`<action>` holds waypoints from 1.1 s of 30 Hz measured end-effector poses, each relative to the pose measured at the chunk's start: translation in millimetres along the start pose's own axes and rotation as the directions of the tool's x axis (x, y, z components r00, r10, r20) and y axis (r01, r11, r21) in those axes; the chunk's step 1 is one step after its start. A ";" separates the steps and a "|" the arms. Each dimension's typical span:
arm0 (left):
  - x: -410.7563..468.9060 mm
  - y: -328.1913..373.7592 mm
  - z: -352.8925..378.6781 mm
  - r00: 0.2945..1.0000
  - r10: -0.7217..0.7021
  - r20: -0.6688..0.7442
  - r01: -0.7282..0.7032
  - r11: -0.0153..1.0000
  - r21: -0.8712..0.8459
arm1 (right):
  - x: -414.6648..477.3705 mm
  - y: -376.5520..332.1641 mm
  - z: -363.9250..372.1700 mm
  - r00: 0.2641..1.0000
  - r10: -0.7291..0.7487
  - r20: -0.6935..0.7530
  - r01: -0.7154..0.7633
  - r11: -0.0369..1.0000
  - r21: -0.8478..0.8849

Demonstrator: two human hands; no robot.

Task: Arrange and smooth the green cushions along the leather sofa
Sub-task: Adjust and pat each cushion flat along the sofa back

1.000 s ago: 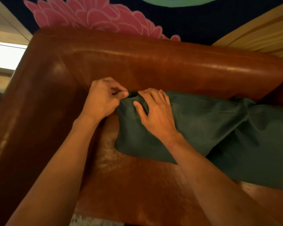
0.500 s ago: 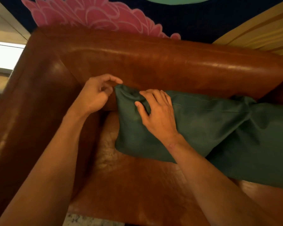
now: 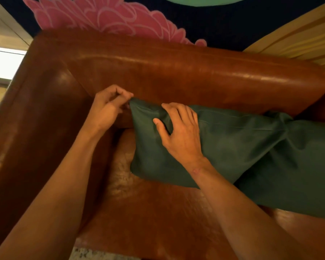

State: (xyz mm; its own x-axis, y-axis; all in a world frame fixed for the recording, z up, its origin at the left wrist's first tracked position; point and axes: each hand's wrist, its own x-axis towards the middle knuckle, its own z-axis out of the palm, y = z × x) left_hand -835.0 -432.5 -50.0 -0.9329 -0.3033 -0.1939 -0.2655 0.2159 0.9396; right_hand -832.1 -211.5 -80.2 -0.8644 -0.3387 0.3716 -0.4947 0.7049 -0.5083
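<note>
Left hand [image 3: 109,109] pinches the dark green fabric cushion's [image 3: 223,141] upper-left corner; right hand [image 3: 180,136] grips its top edge. Pull the corner taut against the brown leather sofa [image 3: 176,76], gently.

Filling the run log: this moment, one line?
left hand pinches green cushion corner | right hand grips its top edge | against sofa back

Left hand [image 3: 109,107] pinches cushion [image 3: 233,143] corner; right hand [image 3: 178,136] grips it.
</note>
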 end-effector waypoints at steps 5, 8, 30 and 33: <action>20.5 11.2 9.4 0.998 -0.067 0.018 0.061 0.971 0.230 | 0.5 -1.7 0.2 1.000 0.013 0.006 -0.013 1.000 0.004; 26.6 12.3 9.9 0.998 -0.068 0.013 0.061 0.959 0.275 | 1.5 -3.1 -0.2 0.999 0.027 0.021 -0.027 1.000 0.005; 16.3 -10.3 41.0 0.842 0.382 -0.381 -0.012 0.719 0.695 | -56.5 63.6 -46.9 0.987 0.094 -0.128 -0.123 0.963 -0.239; 13.4 -14.4 43.2 0.825 0.397 -0.402 -0.045 0.755 0.654 | -69.9 76.2 -53.7 0.992 0.098 -0.082 -0.117 0.953 -0.281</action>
State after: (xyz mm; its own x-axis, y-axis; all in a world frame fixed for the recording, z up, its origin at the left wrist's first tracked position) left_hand -854.2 -399.6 -78.4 -0.7775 -0.5375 0.3266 -0.3178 0.7838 0.5335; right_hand -804.5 -100.7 -103.2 -0.8984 -0.2159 0.3824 -0.3447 0.8862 -0.3096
